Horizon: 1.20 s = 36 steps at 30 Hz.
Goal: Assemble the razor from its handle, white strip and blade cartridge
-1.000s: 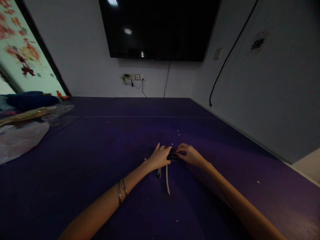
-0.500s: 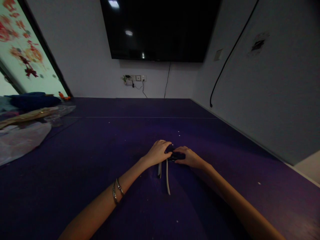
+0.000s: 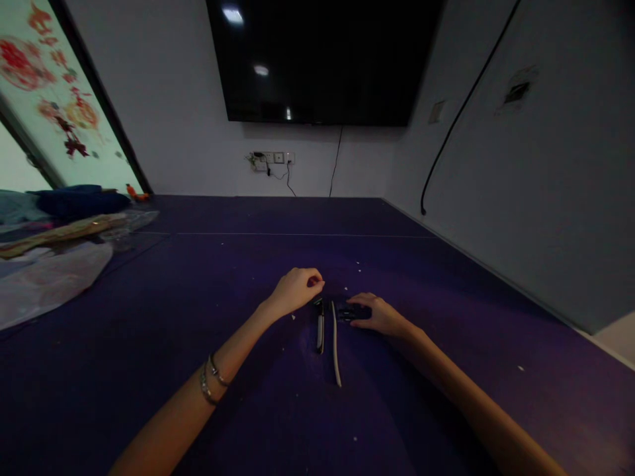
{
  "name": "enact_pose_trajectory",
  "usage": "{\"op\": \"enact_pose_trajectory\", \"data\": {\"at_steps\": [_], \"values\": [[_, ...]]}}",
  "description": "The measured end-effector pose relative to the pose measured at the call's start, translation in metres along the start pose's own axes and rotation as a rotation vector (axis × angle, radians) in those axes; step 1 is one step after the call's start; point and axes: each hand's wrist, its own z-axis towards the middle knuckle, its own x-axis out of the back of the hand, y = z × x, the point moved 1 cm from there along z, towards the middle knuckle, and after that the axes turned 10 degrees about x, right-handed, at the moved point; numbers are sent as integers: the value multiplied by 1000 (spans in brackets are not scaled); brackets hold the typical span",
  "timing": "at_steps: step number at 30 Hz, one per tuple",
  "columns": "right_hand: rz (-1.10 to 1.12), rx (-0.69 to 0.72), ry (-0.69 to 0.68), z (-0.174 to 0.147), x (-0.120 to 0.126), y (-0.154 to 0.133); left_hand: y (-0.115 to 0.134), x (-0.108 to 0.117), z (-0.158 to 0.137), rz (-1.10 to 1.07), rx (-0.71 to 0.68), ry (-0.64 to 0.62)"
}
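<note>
My left hand point(image 3: 296, 288) is raised a little above the purple surface, its thumb and fingertips pinched together. Whatever it may hold is too small to make out. Just below it lies a slim black-and-white object point(image 3: 320, 329) with a dark upper end, its kind unclear. Beside that, to the right, a long, slightly curved off-white strip point(image 3: 336, 350) lies lengthwise on the surface. Farther right, the thumb and fingers of my right hand point(image 3: 376, 313) curl round a small black object point(image 3: 346, 313), partly hidden by the hand.
Tiny white scraps lie scattered on the purple surface point(image 3: 223, 430). Plastic bags point(image 3: 64, 277) and a dark blue cloth point(image 3: 79, 200) are heaped at the left. A black cable point(image 3: 459, 119) hangs down the right wall; a television point(image 3: 322, 59) is on the far wall.
My left hand has moved left, away from the black object and the strip, uncovering the slim black-and-white object's upper end. My right hand stays at the black object.
</note>
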Motion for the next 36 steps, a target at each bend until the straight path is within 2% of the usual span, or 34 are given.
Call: {"op": "enact_pose_trajectory", "data": {"at_steps": [8,13,17,22,36], "values": [[14,-28,10,2,3,-9,4,2,-8,16,62,-107],[-10,-68,35,0,3,-5,3,2,-7,15,58,-115],[-13,-51,20,0,2,-5,1,1,-6,22,61,-129],[-7,-34,64,1,3,-7,0,0,-6,16,49,-121],[-5,-4,36,0,-4,-3,3,3,-7,24,64,-144]]}}
